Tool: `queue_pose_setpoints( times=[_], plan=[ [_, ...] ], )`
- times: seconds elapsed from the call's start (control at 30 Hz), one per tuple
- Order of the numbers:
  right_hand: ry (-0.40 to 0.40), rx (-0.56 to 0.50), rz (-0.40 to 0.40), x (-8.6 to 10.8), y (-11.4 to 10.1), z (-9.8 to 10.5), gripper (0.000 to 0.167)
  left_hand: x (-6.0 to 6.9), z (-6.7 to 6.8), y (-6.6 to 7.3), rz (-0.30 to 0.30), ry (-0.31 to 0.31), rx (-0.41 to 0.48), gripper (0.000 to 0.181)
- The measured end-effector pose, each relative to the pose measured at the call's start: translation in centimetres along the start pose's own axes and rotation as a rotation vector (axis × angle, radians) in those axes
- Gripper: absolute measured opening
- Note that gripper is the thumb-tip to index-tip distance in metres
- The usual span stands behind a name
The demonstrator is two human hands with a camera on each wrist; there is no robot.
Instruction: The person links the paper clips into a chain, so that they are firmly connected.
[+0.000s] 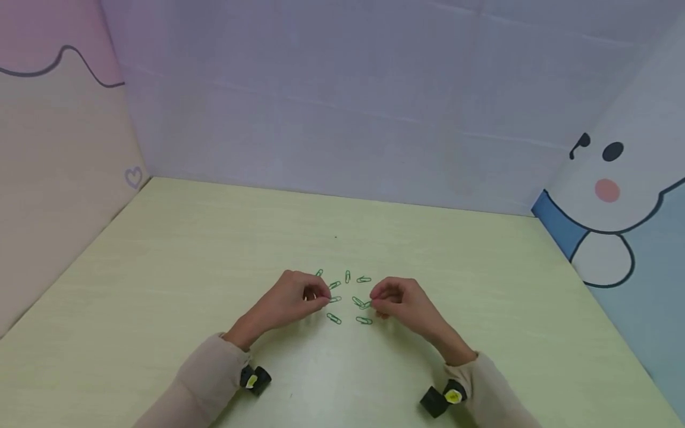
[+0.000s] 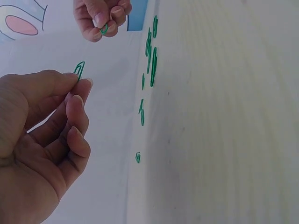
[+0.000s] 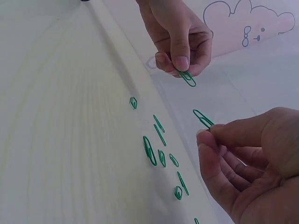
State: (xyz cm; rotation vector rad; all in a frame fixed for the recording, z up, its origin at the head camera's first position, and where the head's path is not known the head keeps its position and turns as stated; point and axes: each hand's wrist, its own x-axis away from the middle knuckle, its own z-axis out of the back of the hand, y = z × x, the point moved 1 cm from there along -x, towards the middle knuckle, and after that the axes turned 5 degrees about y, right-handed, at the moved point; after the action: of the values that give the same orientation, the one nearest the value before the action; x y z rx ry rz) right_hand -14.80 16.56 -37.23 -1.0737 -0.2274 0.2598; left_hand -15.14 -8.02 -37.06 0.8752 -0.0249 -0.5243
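Note:
My left hand (image 1: 291, 300) pinches a green paper clip (image 2: 80, 70) between thumb and forefinger, with one looped end sticking out past the fingertips. Opposite it, my right hand (image 1: 409, 303) holds another green paper clip (image 3: 203, 118) in the same sort of pinch, its free end pointing toward the left hand. A gap separates the two held clips, and both are raised above the table. Several more green paper clips lie scattered below and between the hands, among them one at the back (image 1: 347, 276), one at front left (image 1: 334, 318) and one at front right (image 1: 364, 321).
The pale wooden table (image 1: 214, 238) spreads around the hands. A lilac wall sheet (image 1: 342, 107) rises behind it, with printed panels at the left and right sides. Each wrist carries a small black device, such as the left one (image 1: 257, 380).

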Motion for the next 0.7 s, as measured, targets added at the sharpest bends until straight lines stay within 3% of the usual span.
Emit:
queue_pose_setpoints(
  times=[0.43,0.7],
  plan=[
    [0.024,-0.029,-0.003,-0.2,-0.8,-0.4,0.017,-0.6,-0.5,0.8,-0.026,0.046,0.017,0.005],
    [-0.009,-0.156,-0.055,-0.4,-1.0,-0.5,0.024,-1.0,-1.0,1.0,-0.043,0.069,0.027,0.005]
  ],
)
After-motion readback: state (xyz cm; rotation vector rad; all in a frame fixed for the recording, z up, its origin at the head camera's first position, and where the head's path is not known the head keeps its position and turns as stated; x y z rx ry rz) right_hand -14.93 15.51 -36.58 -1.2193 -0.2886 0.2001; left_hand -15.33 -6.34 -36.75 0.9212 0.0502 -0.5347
